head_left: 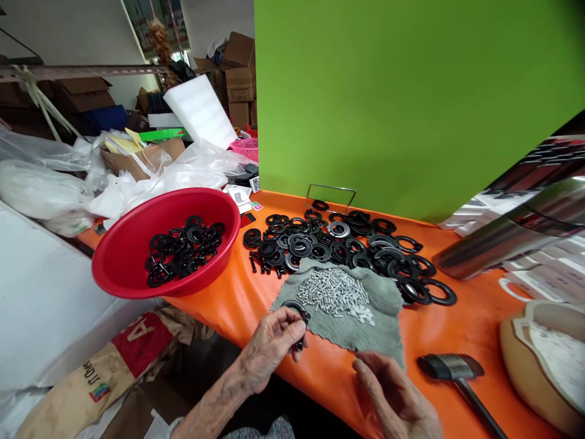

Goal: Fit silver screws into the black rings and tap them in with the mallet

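My left hand (274, 344) is closed around a black ring part (296, 310) at the near edge of a grey cloth (365, 326). On the cloth lies a heap of small silver screws (336, 292). My right hand (393, 396) hovers low at the table's front edge, just below the cloth, fingers loosely curled with nothing visible in them. Behind the cloth a spread of black rings (347, 244) covers the orange table (457, 329). A red bowl (132, 256) at left holds several black assembled parts (183, 250).
A black mallet (452, 369) lies right of my right hand. A tan container (543, 360) stands at far right, under a shiny metal cylinder (507, 235). A green panel (411, 103) walls the back. A paper sack (105, 372) and plastic bags (46, 189) sit at left.
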Available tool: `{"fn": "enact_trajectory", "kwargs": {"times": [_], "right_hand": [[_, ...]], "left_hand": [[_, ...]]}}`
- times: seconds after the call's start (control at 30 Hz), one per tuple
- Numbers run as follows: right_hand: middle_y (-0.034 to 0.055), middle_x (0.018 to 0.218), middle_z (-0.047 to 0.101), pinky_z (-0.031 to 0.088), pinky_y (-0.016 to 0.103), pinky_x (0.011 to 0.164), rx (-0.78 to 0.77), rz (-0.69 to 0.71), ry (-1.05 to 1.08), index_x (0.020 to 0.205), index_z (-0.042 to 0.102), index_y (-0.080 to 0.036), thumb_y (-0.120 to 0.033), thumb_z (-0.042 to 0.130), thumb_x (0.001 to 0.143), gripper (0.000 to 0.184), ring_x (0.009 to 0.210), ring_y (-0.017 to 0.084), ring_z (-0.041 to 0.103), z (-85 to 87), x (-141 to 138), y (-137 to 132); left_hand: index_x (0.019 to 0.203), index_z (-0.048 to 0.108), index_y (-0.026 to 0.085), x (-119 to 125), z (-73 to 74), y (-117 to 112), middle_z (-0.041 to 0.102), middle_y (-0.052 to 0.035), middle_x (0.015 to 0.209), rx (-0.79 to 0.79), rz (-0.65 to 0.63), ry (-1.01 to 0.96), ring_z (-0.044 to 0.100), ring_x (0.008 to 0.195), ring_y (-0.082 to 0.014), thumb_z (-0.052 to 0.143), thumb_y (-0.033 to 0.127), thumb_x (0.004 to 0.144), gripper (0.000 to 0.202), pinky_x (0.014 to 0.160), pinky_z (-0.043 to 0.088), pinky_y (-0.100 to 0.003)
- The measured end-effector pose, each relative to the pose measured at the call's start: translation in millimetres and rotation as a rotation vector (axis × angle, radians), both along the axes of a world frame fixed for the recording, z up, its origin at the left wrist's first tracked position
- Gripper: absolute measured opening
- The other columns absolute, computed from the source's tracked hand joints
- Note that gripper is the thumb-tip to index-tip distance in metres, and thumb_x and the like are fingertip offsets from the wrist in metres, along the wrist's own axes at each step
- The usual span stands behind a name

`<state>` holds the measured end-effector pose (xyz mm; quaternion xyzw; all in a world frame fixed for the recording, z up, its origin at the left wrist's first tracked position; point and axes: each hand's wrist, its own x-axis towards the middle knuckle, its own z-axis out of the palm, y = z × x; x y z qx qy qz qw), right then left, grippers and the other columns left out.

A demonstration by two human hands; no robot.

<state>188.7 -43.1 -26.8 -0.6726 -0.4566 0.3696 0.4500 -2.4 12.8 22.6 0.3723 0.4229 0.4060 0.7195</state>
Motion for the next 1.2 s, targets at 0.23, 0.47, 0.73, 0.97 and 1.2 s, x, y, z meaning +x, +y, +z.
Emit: {"fn": "enact_trajectory", "kwargs": {"times": [0.23, 0.47, 0.73, 0.97, 1.2], "right_hand": [[-0.0016, 0.074, 0.061, 0.050, 0.021, 0.065, -0.060, 0.087, 0.258, 0.082, 0.064, -0.025, -0.049, 0.069, 0.074, 0.026, 0.069, 0.013, 0.058, 44.3, -29.2, 6.8], [-0.0022, 0.070, 0.059, 0.046, 0.021, 0.065, -0.161, 0.045, 0.383, 0.084, 0.063, -0.024, -0.053, 0.069, 0.073, 0.032, 0.067, 0.013, 0.054, 40.2, -28.8, 2.0], [-0.0017, 0.073, 0.059, 0.046, 0.022, 0.066, -0.129, 0.044, 0.437, 0.085, 0.061, -0.023, -0.051, 0.068, 0.075, 0.031, 0.069, 0.012, 0.054, 40.0, -33.4, -1.1], [-0.0007, 0.073, 0.060, 0.050, 0.023, 0.064, -0.011, 0.015, 0.411, 0.081, 0.063, -0.022, -0.045, 0.073, 0.072, 0.026, 0.067, 0.012, 0.056, 33.8, -42.9, 2.2], [-0.0009, 0.073, 0.059, 0.049, 0.021, 0.060, -0.029, 0.008, 0.414, 0.081, 0.063, -0.022, -0.049, 0.072, 0.071, 0.030, 0.063, 0.011, 0.053, 27.1, -48.3, 3.3]], "left_hand": [[0.083, 0.054, 0.013, 5.2, -2.2, -10.9, 0.056, 0.0002, 0.068, -0.010, -0.056, 0.025, 0.045, 0.058, -0.0074, 0.063, 0.046, 0.081, 0.034, 0.056, 0.036, -0.020], [0.082, 0.055, 0.016, 7.7, 1.3, -21.1, 0.054, 0.0008, 0.075, 0.371, 0.018, 0.498, 0.046, 0.066, -0.0104, 0.057, 0.023, 0.083, 0.007, 0.064, 0.040, -0.022], [0.080, 0.056, 0.016, 10.2, 4.9, -24.5, 0.055, -0.0001, 0.074, 0.302, 0.018, 0.446, 0.048, 0.065, -0.0108, 0.058, 0.026, 0.083, 0.010, 0.064, 0.040, -0.022], [0.073, 0.055, 0.014, 13.3, 4.1, -25.2, 0.045, 0.0040, 0.062, -0.029, -0.030, 0.091, 0.037, 0.057, -0.0073, 0.067, 0.049, 0.076, 0.037, 0.057, 0.032, -0.021], [0.072, 0.056, 0.014, 8.8, 0.1, -28.2, 0.044, 0.0041, 0.061, -0.027, -0.055, 0.115, 0.035, 0.057, -0.0074, 0.068, 0.052, 0.074, 0.041, 0.055, 0.029, -0.021]]}}
